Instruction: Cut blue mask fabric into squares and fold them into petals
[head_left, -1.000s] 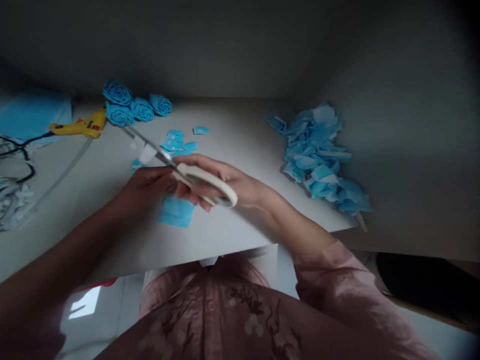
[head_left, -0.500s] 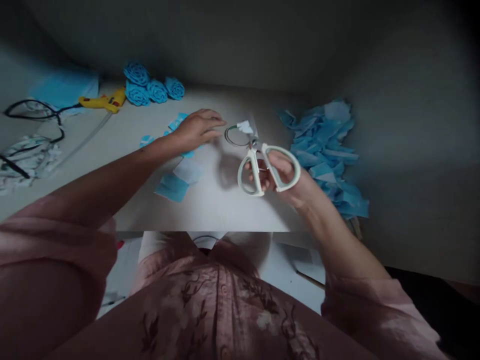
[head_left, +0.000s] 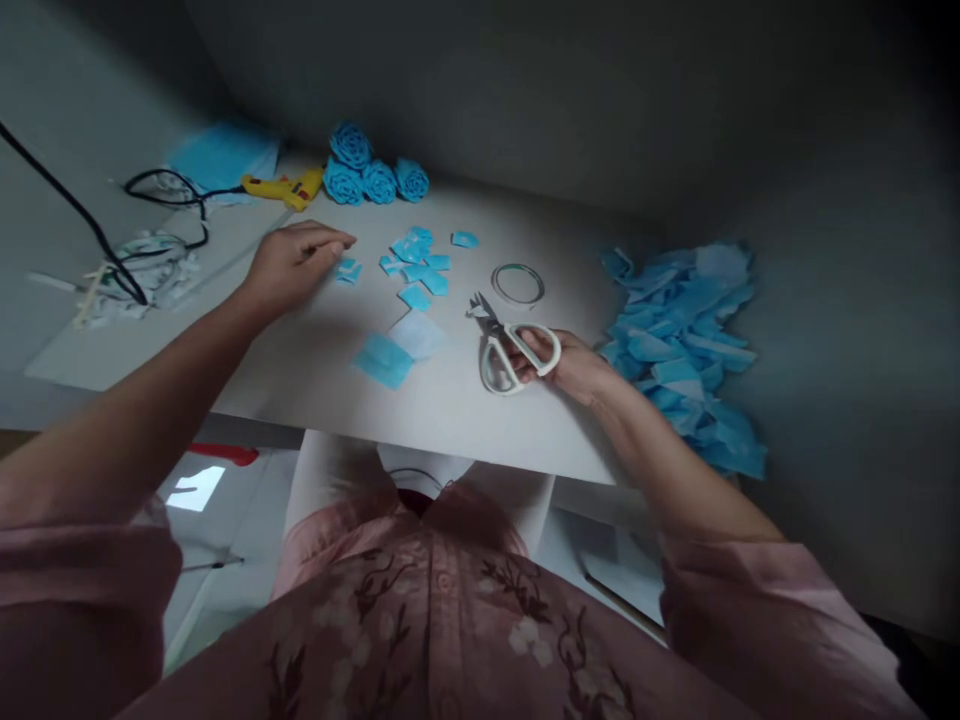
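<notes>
My left hand [head_left: 295, 264] hovers over the left of the table, fingers stretched out and thumb a little apart. Beside its fingertips lies a small cut blue piece [head_left: 347, 271]. My right hand [head_left: 564, 362] holds scissors [head_left: 491, 328] with white loop handles, blades pointing away and to the left. A small pale scrap [head_left: 476, 312] shows at the blades; whether they grip it, I cannot tell. Several small blue pieces [head_left: 420, 270] lie between my hands. Closer to me rest a blue square [head_left: 384, 361] and a whitish square [head_left: 418, 335].
A coiled ring of thin wire or tape [head_left: 517, 285] lies past the scissors. Blue rolled flowers [head_left: 379, 182] and a yellow glue gun [head_left: 285, 188] with a black cord stand at the back left. A heap of blue scraps [head_left: 682, 345] fills the right side. White tangled strips [head_left: 146, 275] lie far left.
My left hand has moved left, away from the scissors, uncovering the small blue pieces. The scissors have come lower and nearer to me, off the ring. The view has turned slightly left.
</notes>
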